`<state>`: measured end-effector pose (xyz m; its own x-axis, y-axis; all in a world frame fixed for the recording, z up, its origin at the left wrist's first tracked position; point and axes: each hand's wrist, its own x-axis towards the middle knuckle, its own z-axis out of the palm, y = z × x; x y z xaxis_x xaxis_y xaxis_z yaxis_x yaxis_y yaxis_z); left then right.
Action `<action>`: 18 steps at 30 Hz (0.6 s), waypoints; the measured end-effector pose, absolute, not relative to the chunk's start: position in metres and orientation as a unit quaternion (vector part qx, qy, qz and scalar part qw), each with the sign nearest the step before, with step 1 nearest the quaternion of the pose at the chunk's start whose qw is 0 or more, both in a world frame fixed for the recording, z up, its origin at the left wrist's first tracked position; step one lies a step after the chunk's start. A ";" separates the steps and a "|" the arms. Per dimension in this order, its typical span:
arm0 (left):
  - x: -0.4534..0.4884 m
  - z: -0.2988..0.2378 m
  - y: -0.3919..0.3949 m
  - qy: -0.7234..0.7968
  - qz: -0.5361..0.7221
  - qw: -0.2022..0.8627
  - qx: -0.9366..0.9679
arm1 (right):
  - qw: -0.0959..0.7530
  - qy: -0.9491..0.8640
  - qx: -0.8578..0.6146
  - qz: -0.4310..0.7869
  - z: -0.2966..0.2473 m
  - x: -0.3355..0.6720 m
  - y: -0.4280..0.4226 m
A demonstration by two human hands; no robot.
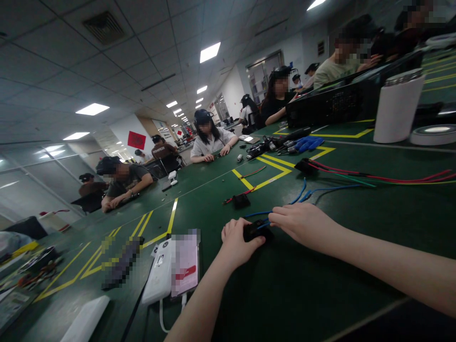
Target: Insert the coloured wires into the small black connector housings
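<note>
Low over the green table, my left hand (237,241) is closed around a small black connector block (255,230), its thumb along the near side. My right hand (302,222) pinches a blue wire (264,222) where it meets the block. Other parts of blue wire (302,189) stick out beyond my right fingers. Just past the hands lies a second black block (241,201) with short red wires. Farther right sits another black block (305,166) with long red and green wires (381,178) trailing off to the right.
A white power bank (158,273) and a phone (185,266) with a cable lie left of my left arm. Blue-handled pliers (308,143), a pale cup (399,107) and a black case (331,102) stand farther back. Several people in caps sit around the table.
</note>
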<state>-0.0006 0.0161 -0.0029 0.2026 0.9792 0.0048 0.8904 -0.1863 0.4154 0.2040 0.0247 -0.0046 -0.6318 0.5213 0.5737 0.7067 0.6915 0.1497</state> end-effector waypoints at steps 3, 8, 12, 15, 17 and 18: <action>-0.001 -0.003 0.016 0.616 0.135 0.163 0.759 | 0.247 -0.887 -0.347 -0.179 -0.004 0.204 0.026; 0.000 -0.002 0.016 0.619 0.128 0.160 0.758 | 0.260 -0.885 -0.328 -0.206 -0.003 0.206 0.026; 0.002 -0.001 0.016 0.622 0.123 0.157 0.757 | 0.267 -0.884 -0.314 -0.220 -0.002 0.206 0.024; 0.001 0.000 0.016 0.624 0.118 0.154 0.757 | 0.266 -0.886 -0.311 -0.218 -0.001 0.206 0.024; 0.000 0.000 0.015 0.625 0.110 0.153 0.757 | 0.259 -0.888 -0.317 -0.210 -0.001 0.206 0.024; 0.000 0.000 0.015 0.625 0.106 0.154 0.758 | 0.255 -0.889 -0.322 -0.202 -0.001 0.206 0.024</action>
